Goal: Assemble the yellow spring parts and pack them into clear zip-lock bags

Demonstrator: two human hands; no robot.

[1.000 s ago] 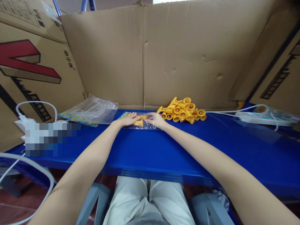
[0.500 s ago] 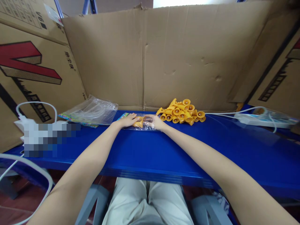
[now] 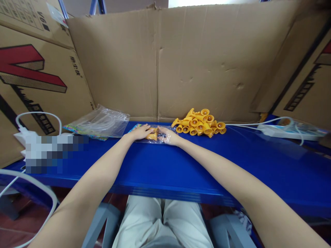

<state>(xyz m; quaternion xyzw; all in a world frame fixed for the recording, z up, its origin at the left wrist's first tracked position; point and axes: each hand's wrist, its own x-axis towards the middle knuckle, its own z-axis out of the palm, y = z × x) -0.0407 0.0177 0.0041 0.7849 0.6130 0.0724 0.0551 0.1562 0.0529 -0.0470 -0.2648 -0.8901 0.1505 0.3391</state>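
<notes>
A small clear plastic bag (image 3: 157, 139) with a colourful header lies flat on the blue table (image 3: 181, 165). Inside it shows a yellow plastic trumpet toy (image 3: 151, 136). My left hand (image 3: 141, 132) lies flat on the bag's left part, fingers stretched out over it. My right hand (image 3: 168, 136) reaches into the bag's open right end, its fingers covered by the plastic and next to the yellow piece. Just right of my hands lies a pile of several yellow trumpet toys (image 3: 200, 123).
A stack of clear bags with colourful headers (image 3: 99, 122) lies at the left. White cables and a blurred device (image 3: 43, 148) sit at the far left, a white power strip (image 3: 287, 131) at the right. Cardboard walls (image 3: 181, 62) close in the table's back and sides.
My right hand has slid left, deeper into the bag, toward my left hand. The yellow piece inside has shifted slightly left. The left hand keeps its place.
</notes>
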